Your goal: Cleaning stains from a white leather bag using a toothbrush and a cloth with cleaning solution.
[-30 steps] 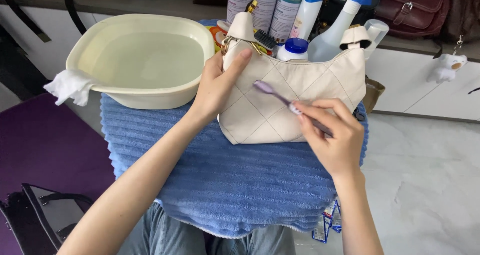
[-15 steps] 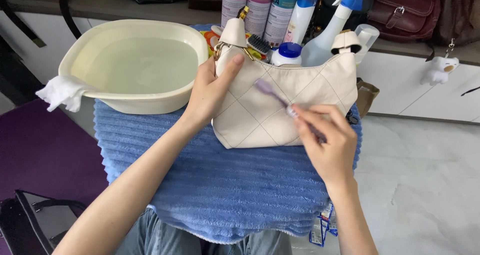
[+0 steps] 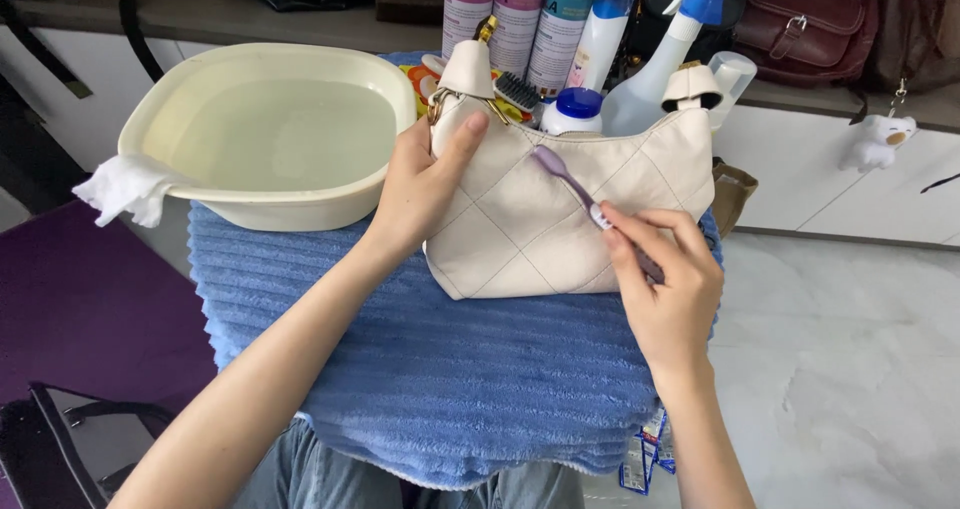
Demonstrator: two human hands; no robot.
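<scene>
Left hand (image 3: 425, 194) braces a cream bag (image 3: 570, 214) on a blue towel (image 3: 450, 369); right hand (image 3: 665, 289), fingers clamped on a toothbrush (image 3: 575, 184), should scrub lightly along the quilting

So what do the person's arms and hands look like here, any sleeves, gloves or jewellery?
Both forearms are bare right to the bottom of the frame, with no sleeves showing. The left hand and right hand wear no gloves, and no rings, watch or bracelets are visible. Nails look short and unpainted.
</scene>
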